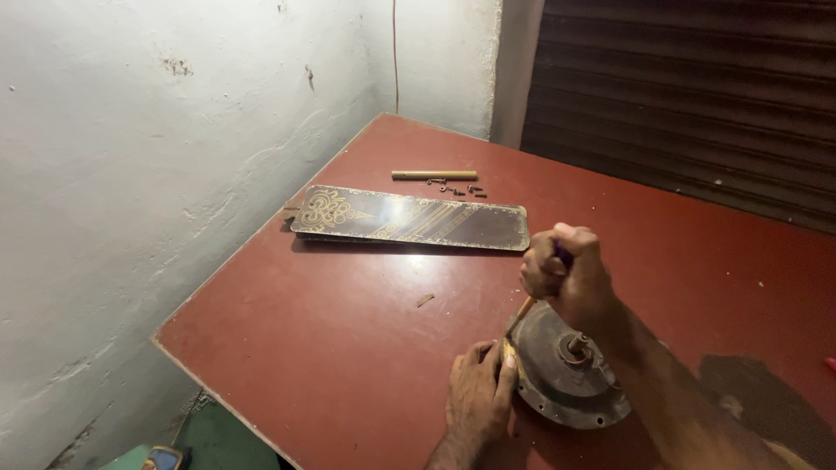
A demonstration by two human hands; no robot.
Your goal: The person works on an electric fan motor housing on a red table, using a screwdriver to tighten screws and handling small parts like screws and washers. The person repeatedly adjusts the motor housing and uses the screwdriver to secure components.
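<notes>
A round, dirty grey fan motor housing with a short shaft in its middle lies on the red-brown table. My right hand is closed around the handle of a screwdriver, whose shaft slants down to the housing's left rim. My left hand lies flat against that same rim, thumb beside the tool's tip. The tip itself is hidden between my thumb and the housing.
A dark fan blade with gold ornament lies flat further back. Behind it are a brass-coloured tube and several small screws. A small chip lies mid-table. A white wall runs along the left; a dark roller shutter stands behind.
</notes>
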